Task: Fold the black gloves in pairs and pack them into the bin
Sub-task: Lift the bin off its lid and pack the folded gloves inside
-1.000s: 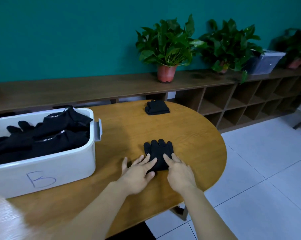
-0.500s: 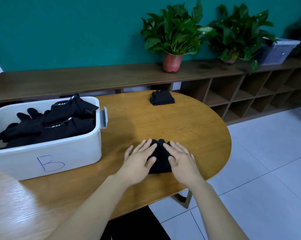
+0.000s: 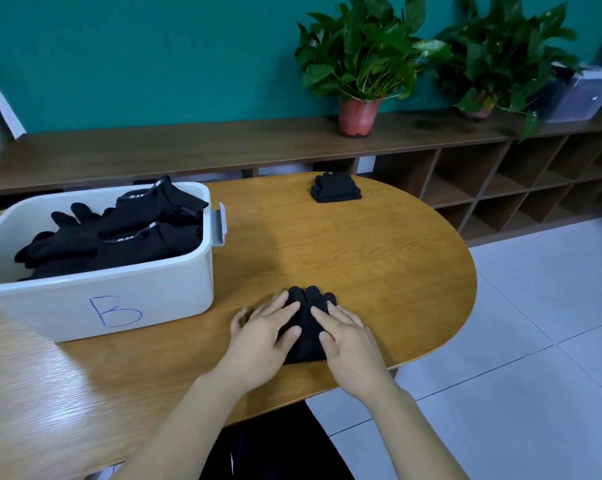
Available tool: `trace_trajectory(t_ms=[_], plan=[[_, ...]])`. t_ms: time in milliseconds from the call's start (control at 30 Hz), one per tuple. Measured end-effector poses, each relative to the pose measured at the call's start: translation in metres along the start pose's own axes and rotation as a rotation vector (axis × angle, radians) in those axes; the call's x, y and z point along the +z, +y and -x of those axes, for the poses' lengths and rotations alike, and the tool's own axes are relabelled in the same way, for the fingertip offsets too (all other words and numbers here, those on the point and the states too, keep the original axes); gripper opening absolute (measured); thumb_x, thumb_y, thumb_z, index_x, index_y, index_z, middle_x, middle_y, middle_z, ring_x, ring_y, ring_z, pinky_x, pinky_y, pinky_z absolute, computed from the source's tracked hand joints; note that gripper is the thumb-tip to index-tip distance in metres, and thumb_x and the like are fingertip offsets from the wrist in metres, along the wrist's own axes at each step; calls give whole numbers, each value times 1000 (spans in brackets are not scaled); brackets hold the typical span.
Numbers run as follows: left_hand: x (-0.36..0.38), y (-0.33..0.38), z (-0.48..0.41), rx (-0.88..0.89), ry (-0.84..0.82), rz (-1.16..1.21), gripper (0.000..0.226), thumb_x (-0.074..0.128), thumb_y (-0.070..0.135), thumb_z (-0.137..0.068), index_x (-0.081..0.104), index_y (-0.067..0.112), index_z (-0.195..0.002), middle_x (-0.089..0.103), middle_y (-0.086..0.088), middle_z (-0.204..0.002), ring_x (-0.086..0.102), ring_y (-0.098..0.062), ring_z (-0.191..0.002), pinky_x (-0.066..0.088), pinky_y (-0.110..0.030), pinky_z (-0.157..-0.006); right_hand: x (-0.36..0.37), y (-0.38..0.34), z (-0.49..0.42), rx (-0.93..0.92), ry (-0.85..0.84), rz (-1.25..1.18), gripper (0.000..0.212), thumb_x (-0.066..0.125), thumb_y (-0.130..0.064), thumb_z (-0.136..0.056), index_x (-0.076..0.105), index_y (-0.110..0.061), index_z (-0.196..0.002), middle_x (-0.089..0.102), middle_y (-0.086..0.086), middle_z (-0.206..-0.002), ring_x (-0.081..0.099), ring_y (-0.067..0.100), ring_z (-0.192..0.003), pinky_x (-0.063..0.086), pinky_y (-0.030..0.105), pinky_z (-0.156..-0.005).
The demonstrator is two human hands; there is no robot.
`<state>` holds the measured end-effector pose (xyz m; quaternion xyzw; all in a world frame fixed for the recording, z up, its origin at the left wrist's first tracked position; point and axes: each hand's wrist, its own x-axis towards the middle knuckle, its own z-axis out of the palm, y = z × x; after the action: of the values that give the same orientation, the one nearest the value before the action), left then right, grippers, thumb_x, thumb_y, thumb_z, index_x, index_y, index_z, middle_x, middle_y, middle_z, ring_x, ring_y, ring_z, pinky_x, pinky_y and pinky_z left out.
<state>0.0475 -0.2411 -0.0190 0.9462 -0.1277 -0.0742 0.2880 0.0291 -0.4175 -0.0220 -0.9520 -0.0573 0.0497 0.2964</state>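
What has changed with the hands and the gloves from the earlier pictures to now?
Both hands slid forward over the glove pair: the left hand and right hand now press flat on most of it; before, only their fingers lay on its near part. Nothing was gripped or let go. The glove pair, the folded pair farther back and the bin stayed in place.

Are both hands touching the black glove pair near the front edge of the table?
Touching. The head view shows the left hand and the right hand lying flat on the glove pair, each overlapping the black fabric with no gap.
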Motion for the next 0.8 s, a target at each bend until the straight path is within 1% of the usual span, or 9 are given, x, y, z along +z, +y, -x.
trace_trajectory(t_ms=[67,133,167,267,367,467,533,633,800], plan=[[-5,2,4,-72,103,47,53,46,43,-103,30,40,-153,23,15,-162,16,-7,-149,8,-44,-118,-7,-3,-2,-4,82,-88,51,51,-23,-102,38,-33,-150,32,-9,-158,22,10,-146,21,33,-119],[-8,4,4,-178,170,23,57,48,47,-101,28,39,-154,36,13,-156,25,-12,-146,14,-45,-115,-15,-3,-9,10,148,-112,54,60,-26,-98,42,-33,-148,42,-12,-151,31,10,-141,27,28,-115],[-9,6,3,-220,173,-8,58,48,50,-100,28,39,-154,41,12,-153,29,-13,-144,16,-45,-113,-18,-3,-14,28,146,-108,55,62,-27,-96,43,-32,-147,44,-12,-149,33,11,-140,28,28,-114],[-5,9,0,-280,144,-90,60,47,55,-98,26,39,-153,51,11,-145,36,-17,-138,22,-44,-108,-21,-3,-27,97,58,-86,59,68,-32,-93,44,-30,-147,43,-10,-150,31,16,-143,30,36,-117],[-3,12,-4,-290,143,-114,60,47,53,-99,26,39,-154,54,11,-142,37,-18,-136,23,-43,-106,-21,-3,-32,122,-11,-93,60,68,-31,-92,44,-28,-148,44,-9,-149,37,14,-139,34,32,-112],[-2,14,-7,-269,144,-96,61,49,47,-101,24,37,-155,57,10,-138,38,-17,-136,24,-42,-107,-23,-4,-33,123,-27,-89,60,68,-29,-93,44,-26,-148,45,-7,-148,41,14,-136,37,31,-110],[0,14,-7,-253,154,-71,61,50,43,-101,23,35,-156,58,9,-135,40,-17,-134,25,-43,-108,-22,-5,-33,129,-26,-82,61,68,-28,-93,42,-26,-149,45,-6,-148,42,16,-136,38,30,-109],[2,12,-7,-234,184,-21,62,52,40,-100,24,34,-155,61,9,-129,48,-14,-125,29,-43,-106,-19,-8,-33,143,-20,-66,64,66,-27,-94,37,-28,-151,43,-4,-151,42,20,-137,38,33,-110],[6,12,-7,-211,196,11,61,53,36,-100,25,33,-154,63,8,-126,50,-15,-124,30,-45,-107,-16,-12,-34,161,7,-18,65,64,-25,-96,33,-29,-153,43,-1,-151,46,23,-134,41,34,-108]])
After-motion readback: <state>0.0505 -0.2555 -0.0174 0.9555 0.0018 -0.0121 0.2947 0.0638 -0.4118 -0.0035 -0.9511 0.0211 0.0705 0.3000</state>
